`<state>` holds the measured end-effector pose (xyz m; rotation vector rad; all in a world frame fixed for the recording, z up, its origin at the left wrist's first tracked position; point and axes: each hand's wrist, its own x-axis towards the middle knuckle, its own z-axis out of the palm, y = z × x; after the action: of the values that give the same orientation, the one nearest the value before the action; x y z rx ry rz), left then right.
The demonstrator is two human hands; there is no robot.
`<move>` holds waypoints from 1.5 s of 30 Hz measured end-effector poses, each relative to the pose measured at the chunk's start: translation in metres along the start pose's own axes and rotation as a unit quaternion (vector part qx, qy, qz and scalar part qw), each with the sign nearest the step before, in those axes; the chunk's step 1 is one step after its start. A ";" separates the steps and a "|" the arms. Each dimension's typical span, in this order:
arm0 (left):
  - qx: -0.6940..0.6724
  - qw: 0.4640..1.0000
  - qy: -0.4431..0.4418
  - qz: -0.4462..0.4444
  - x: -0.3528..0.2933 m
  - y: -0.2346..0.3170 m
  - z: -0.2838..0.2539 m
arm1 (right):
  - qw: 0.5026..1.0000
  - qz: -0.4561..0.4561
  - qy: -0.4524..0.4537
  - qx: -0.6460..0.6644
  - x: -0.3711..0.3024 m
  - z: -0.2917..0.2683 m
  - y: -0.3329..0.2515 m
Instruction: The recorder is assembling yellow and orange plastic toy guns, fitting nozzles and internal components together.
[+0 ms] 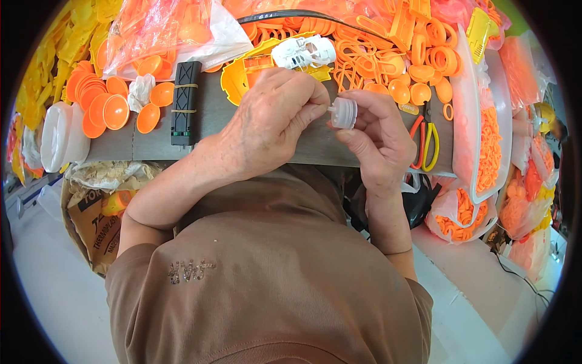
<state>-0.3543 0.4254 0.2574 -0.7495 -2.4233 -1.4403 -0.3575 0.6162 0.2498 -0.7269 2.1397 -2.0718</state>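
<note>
My right hand [381, 130] pinches a small translucent white ribbed cylindrical part [345, 114] between thumb and fingers, over the table's near edge. A thin stem sticks out of its left side toward my left hand [273, 112]. The fingers of my left hand are closed at that stem; whatever else they grip is hidden. Just behind my left hand lie a white moulded plastic part [305, 52] and a yellow shell-like part [233, 82]. Pliers with red and yellow handles [431, 147] lie to the right of my right hand.
Orange cup-shaped pieces [116, 111] lie at the left, beside a black bar with rubber bands [184, 103]. A white tub [56, 136] stands at the table's left edge. Orange rings and loops [357, 57] are heaped behind. A translucent bin [465, 121] of orange pieces stands right.
</note>
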 end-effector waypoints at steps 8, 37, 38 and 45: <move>-0.134 0.984 0.013 -0.117 -0.004 0.002 0.005 | 0.980 -0.096 0.014 -0.173 0.004 0.006 -0.005; -0.116 0.993 0.033 -0.015 -0.006 0.004 0.005 | 0.996 0.000 -0.014 -0.092 0.003 -0.001 -0.019; -0.033 0.998 0.029 0.045 -0.006 0.005 0.007 | 0.997 0.040 0.002 -0.066 -0.002 0.005 -0.017; 0.082 0.985 0.042 0.145 -0.012 0.003 0.020 | 0.987 0.119 0.071 0.076 -0.016 0.018 0.006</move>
<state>-0.3408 0.4398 0.2449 -0.9359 -2.2242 -1.1243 -0.3386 0.6054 0.2389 -0.2969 1.9909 -2.1823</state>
